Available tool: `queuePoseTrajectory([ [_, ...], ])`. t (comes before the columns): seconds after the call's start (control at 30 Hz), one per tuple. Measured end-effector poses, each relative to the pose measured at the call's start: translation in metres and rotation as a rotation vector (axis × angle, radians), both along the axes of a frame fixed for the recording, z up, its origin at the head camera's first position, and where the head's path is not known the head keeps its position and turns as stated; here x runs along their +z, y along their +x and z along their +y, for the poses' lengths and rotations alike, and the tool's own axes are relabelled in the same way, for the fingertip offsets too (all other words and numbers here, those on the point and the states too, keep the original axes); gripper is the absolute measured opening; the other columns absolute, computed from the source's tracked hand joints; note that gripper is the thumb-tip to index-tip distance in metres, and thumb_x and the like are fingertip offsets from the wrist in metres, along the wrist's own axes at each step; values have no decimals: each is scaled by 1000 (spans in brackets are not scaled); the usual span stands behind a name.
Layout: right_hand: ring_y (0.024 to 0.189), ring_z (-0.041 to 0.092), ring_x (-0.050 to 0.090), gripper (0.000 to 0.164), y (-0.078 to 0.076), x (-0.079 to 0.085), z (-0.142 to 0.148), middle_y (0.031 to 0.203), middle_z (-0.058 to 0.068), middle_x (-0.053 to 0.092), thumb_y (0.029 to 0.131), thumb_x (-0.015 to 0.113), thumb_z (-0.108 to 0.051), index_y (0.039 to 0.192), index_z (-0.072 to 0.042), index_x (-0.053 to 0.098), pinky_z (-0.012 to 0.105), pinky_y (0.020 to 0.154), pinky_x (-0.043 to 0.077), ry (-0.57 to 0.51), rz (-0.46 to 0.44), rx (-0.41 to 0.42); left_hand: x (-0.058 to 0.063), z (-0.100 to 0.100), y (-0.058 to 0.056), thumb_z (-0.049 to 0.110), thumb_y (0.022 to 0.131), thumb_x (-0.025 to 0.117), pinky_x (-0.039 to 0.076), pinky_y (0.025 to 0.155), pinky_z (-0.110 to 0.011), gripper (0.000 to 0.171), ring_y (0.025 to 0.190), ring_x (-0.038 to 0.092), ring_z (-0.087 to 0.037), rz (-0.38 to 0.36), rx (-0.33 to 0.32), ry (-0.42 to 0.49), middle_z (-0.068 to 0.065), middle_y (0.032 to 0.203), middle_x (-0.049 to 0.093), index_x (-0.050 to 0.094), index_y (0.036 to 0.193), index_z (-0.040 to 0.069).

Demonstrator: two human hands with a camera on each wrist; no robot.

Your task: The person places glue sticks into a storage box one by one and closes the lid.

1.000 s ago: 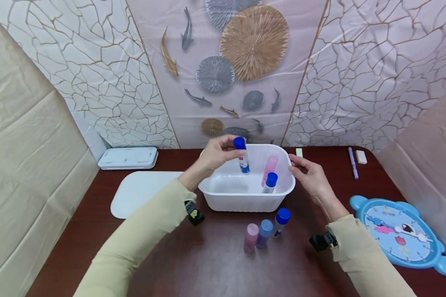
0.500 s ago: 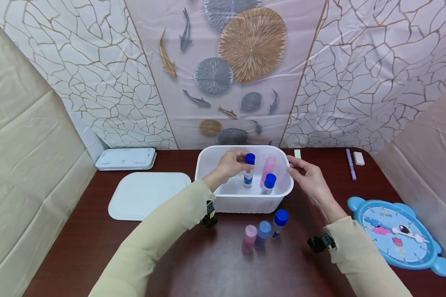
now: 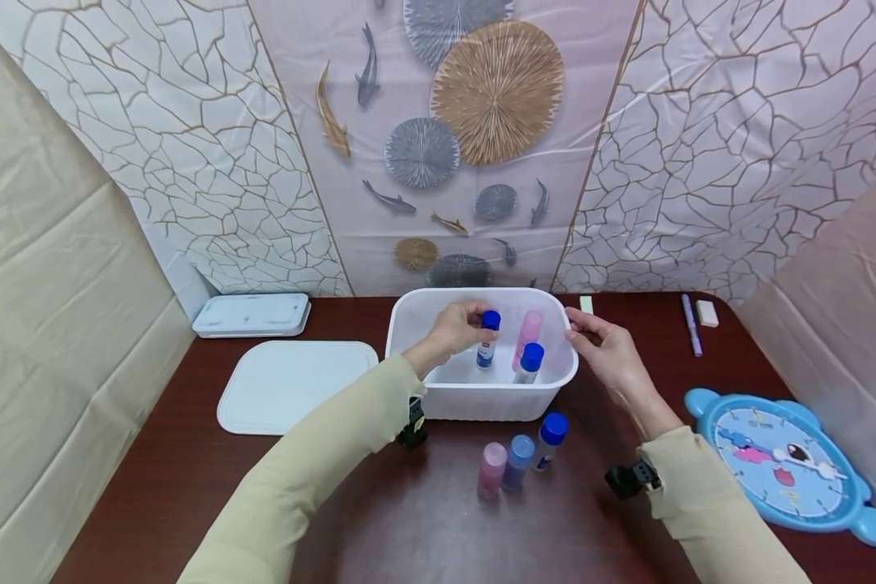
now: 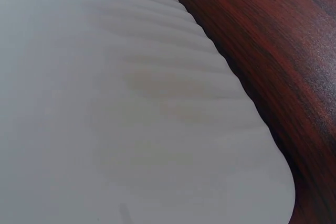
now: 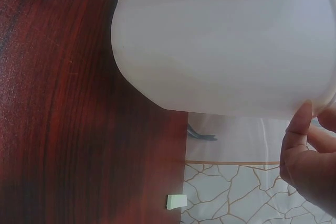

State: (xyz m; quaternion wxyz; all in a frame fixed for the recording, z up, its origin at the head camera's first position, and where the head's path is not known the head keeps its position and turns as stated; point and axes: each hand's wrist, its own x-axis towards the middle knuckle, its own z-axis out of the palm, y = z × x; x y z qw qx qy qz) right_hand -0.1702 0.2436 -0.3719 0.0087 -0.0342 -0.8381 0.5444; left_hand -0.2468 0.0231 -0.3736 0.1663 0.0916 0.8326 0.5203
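Note:
A white plastic basin stands near the back of the table. My left hand reaches inside it and grips an upright blue-capped glue bottle by its upper part, low in the basin. To its right in the basin are a pink bottle and another blue-capped bottle, both leaning. My right hand pinches the basin's right rim between thumb and fingers; in the right wrist view the thumb presses the rim. The left wrist view shows just the basin's ribbed outer wall and the table.
In front of the basin stand a pink bottle, a blue bottle and a blue-capped bottle. A white lid and white case lie left. Rightward are a blue clock, purple pen and eraser.
My left hand has moved right and down, lowering the blue-capped glue bottle from above the basin to stand low inside it. My right hand has stayed at the rim.

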Motion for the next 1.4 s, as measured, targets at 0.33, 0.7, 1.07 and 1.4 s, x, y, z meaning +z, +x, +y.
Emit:
queuePoseTrajectory([
  [0.33,109,25,49,47,0,0,0,128,21,50,98,50,-17,143,-6,39,5,77,46,10,7,2,22,-20,31,13,85,70,42,104,-34,51,126,48,-28,174,-69,190,-13,135,53,51,132,4],
  [0.7,104,21,49,46,-2,5,1,124,20,51,98,50,-14,142,-4,40,5,76,46,25,32,-3,3,-55,131,5,77,76,49,93,-26,37,108,59,-29,119,-301,373,-22,112,60,59,109,-1],
  [1.07,108,23,48,48,-1,1,0,128,20,49,98,50,-19,143,-8,39,9,81,48,24,2,-7,-28,-46,147,0,71,80,51,89,-26,42,94,60,-11,113,-308,370,-18,105,59,57,106,-1],
  [1.4,107,23,48,47,0,-2,0,127,20,50,98,50,-18,143,-7,39,5,78,46,16,4,-10,-31,-49,147,-3,74,76,54,82,-24,32,85,61,-5,71,-320,391,-16,97,62,60,101,-3],
])
